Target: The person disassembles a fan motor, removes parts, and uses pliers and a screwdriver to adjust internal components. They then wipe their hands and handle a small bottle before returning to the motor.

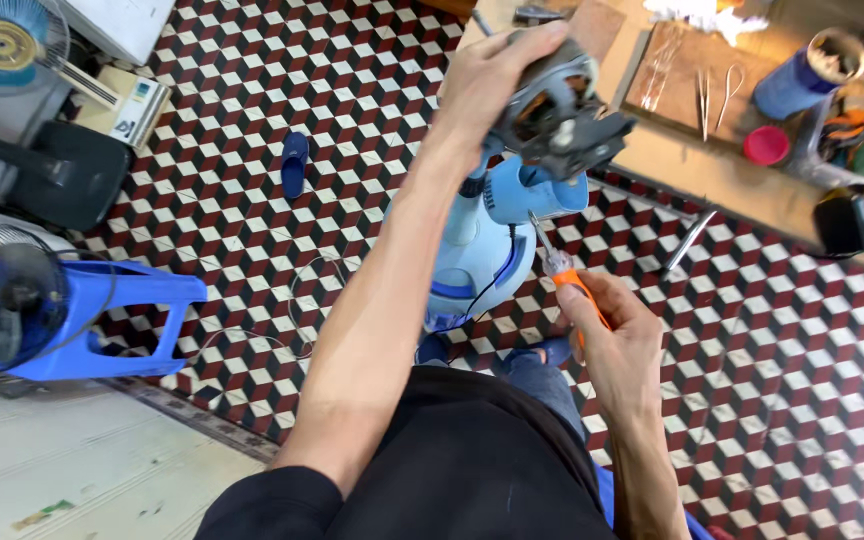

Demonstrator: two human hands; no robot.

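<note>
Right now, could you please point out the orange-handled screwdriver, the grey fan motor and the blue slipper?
orange-handled screwdriver [574,282]: head view, on the handle.
grey fan motor [555,100]: head view, on its housing.
blue slipper [294,165]: head view, mid-sole.

I count two hands [492,80], one screwdriver [562,270], one fan motor [557,105], one blue stool [102,320], one blue slipper [294,163]

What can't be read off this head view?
- Motor: the left hand covers its top; winding detail is blurred.
- Screwdriver: most of the orange handle sits inside the right hand; the tip is too small to tell its type.
- Fan body: its base is hidden behind the left forearm and knee.
- Tools on the bench: far right ones are cut off by the edge.
</note>
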